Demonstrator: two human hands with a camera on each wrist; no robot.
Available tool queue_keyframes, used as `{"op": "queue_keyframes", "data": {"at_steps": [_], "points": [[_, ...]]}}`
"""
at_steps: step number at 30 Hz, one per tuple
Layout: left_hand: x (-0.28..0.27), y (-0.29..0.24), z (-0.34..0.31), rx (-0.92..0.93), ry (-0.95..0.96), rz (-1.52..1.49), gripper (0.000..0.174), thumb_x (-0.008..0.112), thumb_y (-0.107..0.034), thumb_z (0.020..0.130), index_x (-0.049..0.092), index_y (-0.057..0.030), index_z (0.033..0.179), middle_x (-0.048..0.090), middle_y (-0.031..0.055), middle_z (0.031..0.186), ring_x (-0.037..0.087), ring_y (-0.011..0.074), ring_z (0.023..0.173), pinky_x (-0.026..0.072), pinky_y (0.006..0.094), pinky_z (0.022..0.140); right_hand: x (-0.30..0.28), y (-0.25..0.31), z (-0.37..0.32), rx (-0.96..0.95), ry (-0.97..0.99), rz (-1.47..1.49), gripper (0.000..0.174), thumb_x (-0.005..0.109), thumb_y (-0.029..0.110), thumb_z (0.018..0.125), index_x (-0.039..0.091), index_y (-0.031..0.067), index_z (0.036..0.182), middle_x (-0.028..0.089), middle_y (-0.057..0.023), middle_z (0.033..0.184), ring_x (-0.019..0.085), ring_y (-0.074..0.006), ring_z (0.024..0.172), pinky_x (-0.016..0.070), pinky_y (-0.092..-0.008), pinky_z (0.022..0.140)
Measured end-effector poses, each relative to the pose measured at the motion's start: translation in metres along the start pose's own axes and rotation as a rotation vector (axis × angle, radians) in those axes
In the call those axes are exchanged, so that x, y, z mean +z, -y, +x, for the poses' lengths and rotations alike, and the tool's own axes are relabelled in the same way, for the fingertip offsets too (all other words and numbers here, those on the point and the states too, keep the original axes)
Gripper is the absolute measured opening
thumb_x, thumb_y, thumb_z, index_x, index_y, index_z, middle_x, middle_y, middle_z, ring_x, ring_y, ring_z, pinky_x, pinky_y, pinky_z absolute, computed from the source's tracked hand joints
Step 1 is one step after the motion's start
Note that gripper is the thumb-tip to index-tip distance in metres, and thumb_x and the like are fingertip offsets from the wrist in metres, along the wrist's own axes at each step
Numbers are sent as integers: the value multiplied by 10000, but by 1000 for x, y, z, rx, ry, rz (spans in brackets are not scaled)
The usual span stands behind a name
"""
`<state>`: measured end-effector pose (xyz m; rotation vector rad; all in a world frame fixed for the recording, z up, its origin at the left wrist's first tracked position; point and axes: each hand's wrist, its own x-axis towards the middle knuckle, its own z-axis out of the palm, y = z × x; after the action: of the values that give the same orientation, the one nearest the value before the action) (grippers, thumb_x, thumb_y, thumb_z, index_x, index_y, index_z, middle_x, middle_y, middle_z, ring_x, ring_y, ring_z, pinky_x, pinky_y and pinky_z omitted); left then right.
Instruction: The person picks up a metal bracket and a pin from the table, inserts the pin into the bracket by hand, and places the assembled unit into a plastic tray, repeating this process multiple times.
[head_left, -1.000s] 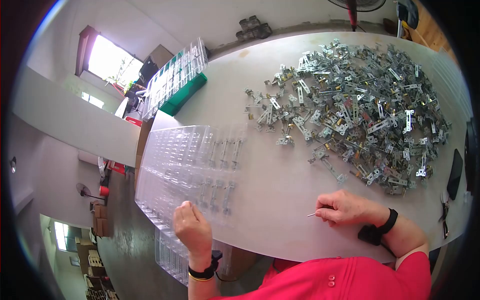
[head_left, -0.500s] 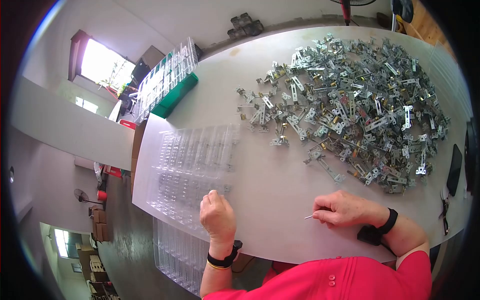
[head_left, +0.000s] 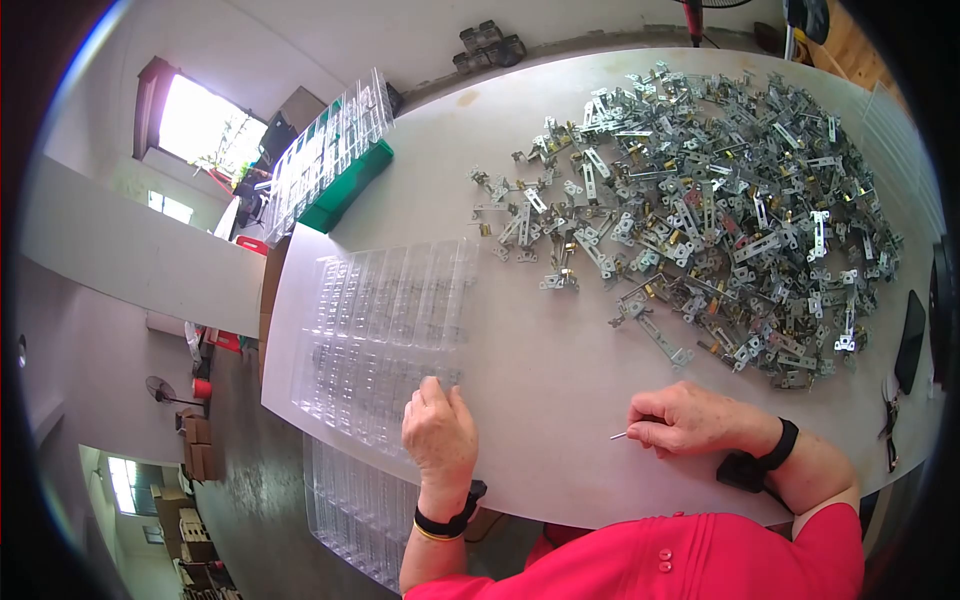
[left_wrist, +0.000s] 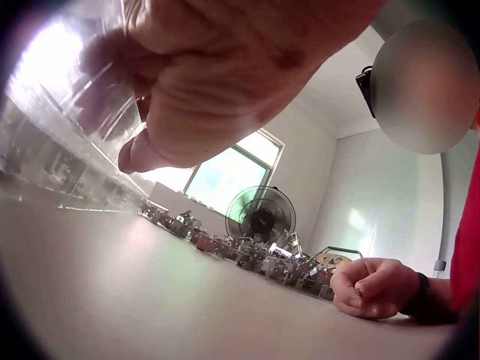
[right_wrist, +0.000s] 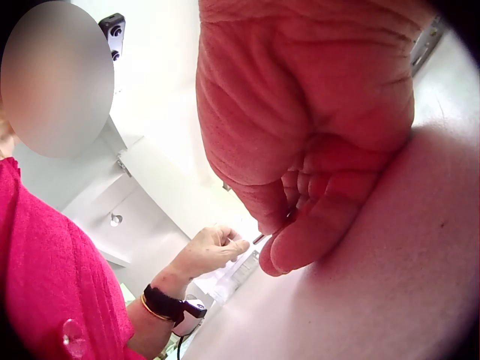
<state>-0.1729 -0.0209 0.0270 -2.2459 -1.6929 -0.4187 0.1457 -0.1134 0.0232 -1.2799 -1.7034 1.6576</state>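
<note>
On the left of the table lies a clear plastic tray [head_left: 385,330] with rows of narrow compartments. My left hand [head_left: 440,430] is at its near right corner; in the left wrist view, that hand [left_wrist: 217,82] pinches the clear plastic, with fingers showing through it behind the thumb. Blurry metal pieces show beneath the tray's right side. My right hand [head_left: 680,417] rests on the table and grips a slim tool with a thin metal shaft [head_left: 618,436]; its other end is hidden in the palm. In the right wrist view the fingers [right_wrist: 300,247] are curled around it.
A large heap of metal hinge-like parts [head_left: 720,220] covers the far right. A green bin [head_left: 345,185] topped with clear trays stands at the back left. More clear trays [head_left: 360,510] sit below the table's edge. Pliers [head_left: 890,425] and a black phone-like slab [head_left: 909,340] lie rightmost.
My left hand has moved right with the clear tray, which now overlaps the row of metal pieces seen uncovered earlier. The right hand has stayed in place with its tool.
</note>
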Motion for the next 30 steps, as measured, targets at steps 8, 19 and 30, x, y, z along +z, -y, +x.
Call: {"op": "queue_keyframes", "data": {"at_steps": [8,19,30], "points": [[-6,4,-9,-33,106,-8,259,722,-217,897,573,-24,982,639,140,801,663,343,747,518,439,629,0,-2,1,-15,6,-10,186,589,210,1012,624,30,975,695,-69,749,705,-170,634,538,-326,602],[-12,7,-9,-56,130,-85,229,707,-215,915,581,-32,968,653,147,831,666,352,768,517,443,643,1,-3,1,-24,-5,-12,186,590,211,1011,633,34,974,696,-73,738,704,-177,637,532,-334,608],[-13,8,-13,-86,124,-77,229,703,-203,913,578,-40,1016,655,143,884,666,351,799,523,440,664,1,-2,1,-13,-6,-10,192,595,208,1010,636,23,978,699,-76,760,706,-170,645,537,-327,612]]}}
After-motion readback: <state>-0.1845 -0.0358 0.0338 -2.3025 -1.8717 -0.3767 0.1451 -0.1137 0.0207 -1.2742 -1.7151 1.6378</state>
